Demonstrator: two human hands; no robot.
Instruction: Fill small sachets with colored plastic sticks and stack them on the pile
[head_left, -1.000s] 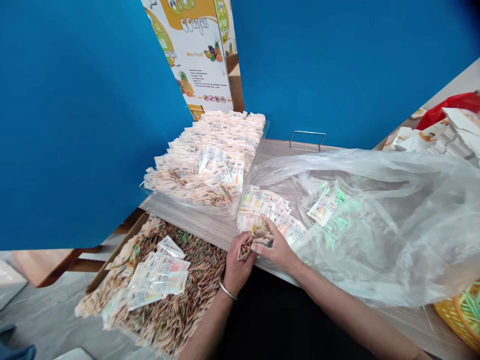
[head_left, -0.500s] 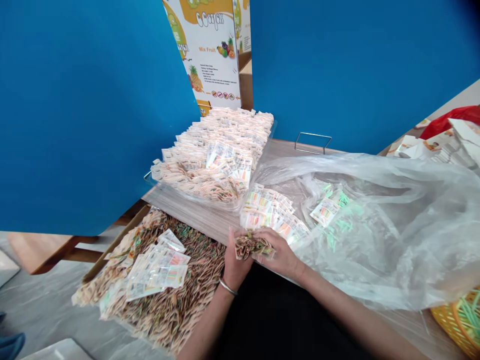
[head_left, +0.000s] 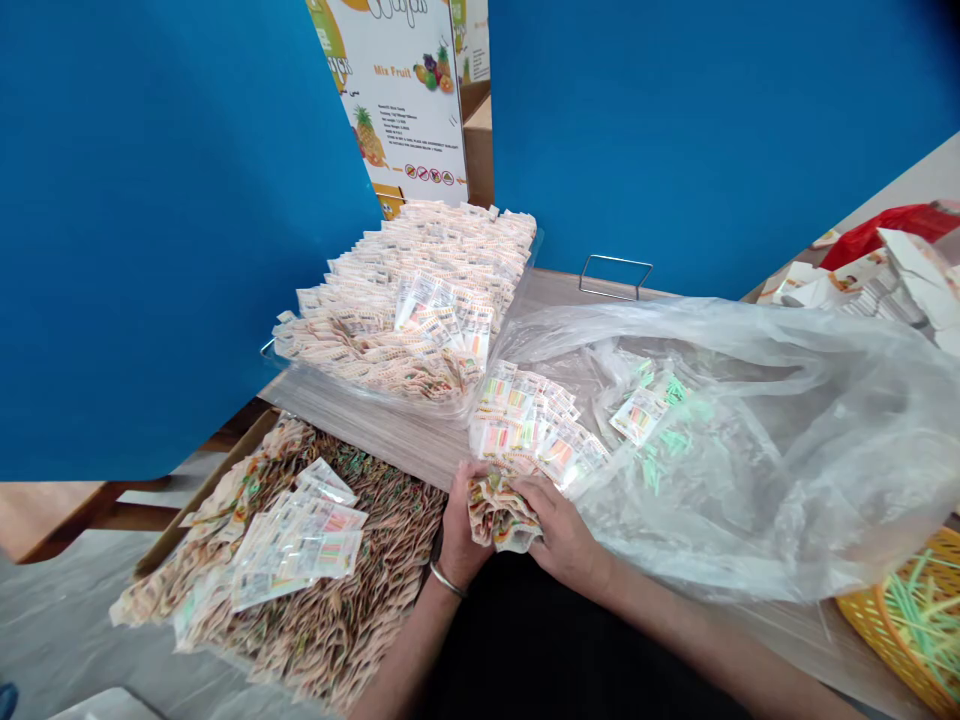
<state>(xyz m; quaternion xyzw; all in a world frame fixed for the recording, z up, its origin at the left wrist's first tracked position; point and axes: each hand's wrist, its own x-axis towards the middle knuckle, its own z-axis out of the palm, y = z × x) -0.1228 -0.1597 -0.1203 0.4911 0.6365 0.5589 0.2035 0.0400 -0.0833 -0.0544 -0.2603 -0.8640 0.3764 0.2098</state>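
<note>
Between my two hands, at the table's front edge, is a bunch of small candy packets [head_left: 504, 512] packed side by side with their edges facing me. My left hand [head_left: 459, 525] grips the bunch from the left, and a bangle sits on that wrist. From the right, my right hand [head_left: 562, 530] closes round the other side, its fingers partly hidden behind the packets. Just beyond my hands, flat packets [head_left: 517, 415] with coloured sticks lie spread in overlapping rows on the table [head_left: 375, 412].
A clear tray heaped with packets [head_left: 420, 250] stands at the back. Below left, a carton holds many upright packets [head_left: 352, 570] with loose ones on top. On the right lie a clear plastic bag [head_left: 825, 450] with green sticks and a yellow basket [head_left: 862, 605]. Blue partitions [head_left: 637, 130] rise behind.
The bunch of packets has tilted and fanned, so more of its printed faces show. My hands have shifted slightly down around it. The whole view has moved a little.
</note>
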